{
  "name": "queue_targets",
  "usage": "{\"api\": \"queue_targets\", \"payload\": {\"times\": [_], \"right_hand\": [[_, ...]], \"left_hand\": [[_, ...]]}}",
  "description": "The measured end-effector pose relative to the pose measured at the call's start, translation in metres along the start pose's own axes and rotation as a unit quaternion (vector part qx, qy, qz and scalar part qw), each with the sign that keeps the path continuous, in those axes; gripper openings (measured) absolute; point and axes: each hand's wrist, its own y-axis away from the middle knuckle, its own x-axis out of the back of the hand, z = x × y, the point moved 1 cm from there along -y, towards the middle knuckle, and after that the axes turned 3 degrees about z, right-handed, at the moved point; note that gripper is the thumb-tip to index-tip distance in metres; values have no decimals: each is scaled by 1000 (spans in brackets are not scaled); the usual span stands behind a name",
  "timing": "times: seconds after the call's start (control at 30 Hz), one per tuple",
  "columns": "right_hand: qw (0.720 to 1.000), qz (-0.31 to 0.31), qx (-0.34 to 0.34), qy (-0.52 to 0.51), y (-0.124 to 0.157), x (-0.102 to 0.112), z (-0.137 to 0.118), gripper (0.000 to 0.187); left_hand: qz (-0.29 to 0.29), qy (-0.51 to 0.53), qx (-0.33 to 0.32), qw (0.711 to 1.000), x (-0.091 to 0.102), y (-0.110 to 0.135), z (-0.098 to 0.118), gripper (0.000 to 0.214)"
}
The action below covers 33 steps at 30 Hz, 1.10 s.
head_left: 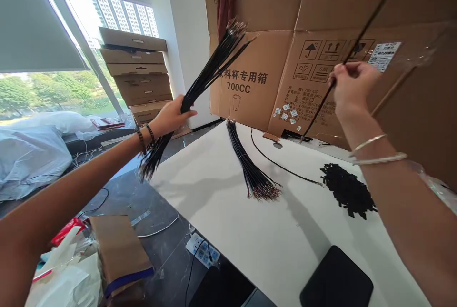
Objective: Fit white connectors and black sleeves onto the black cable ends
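- Bundle [214, 66]: black wires, held up in the air left of the table [214, 202] and tilted, bare tips fanning out at both ends.
- Left hand [171, 117]: fist clenched around the bundle below its middle; dark bracelets on the wrist.
- Single wire [357, 43]: black, slanting from the upper right down to the table's far edge, well apart from the bundle.
- Right hand [352, 85]: raised, fingertips pinching the single wire partway along; silver bangles on the wrist.
- Second bundle [246, 164]: lies on the table between the hands, tips toward the camera.
- Loose wire [282, 166]: curves across the table beside the second bundle.
- Black bits [348, 190]: a heap on the table, under the right forearm.
- Box [257, 59]: flattened cardboard, upright behind the table.
- Pad [337, 283]: black, at the table's near edge.
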Motion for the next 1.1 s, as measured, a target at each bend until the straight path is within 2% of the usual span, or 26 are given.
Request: {"api": "queue_targets", "payload": {"times": [0.07, 0.13, 0.23, 0.37, 0.53, 0.63, 0.77, 0.9, 1.0, 1.1], "right_hand": [[997, 29, -42, -57, -11, 23, -6, 30], [992, 47, -66, -95, -11, 44, -8, 31], [987, 65, -90, -118, -2, 70, -1, 29], [981, 85, -118, -127, 8, 94, 17, 26], [977, 79, -150, -132, 24, 117, 33, 16], [977, 64, -157, -126, 34, 128, 36, 13], [979, 50, -154, -124, 39, 133, 38, 11], [980, 49, -144, -126, 42, 119, 32, 12], [983, 32, -127, -130, 46, 103, 22, 13], [985, -21, -90, -148, 53, 91, 11, 23]], "left_hand": [[4, -32, -56, 998, -2, -21, 0, 29], [-11, -55, -109, 992, -15, -37, -1, 29], [-48, -77, -205, 975, -48, -50, 3, 26], [-103, -106, -323, 935, -98, -64, 18, 23], [-132, -116, -397, 901, -149, -91, 26, 20], [-153, -99, -425, 886, -163, -103, 16, 22], [-188, -74, -440, 875, -158, -99, -18, 24], [-242, -82, -429, 866, -151, -73, -51, 21], [-273, -101, -408, 865, -159, -53, -62, 19], [-278, -123, -379, 874, -177, -43, -65, 21]]}}
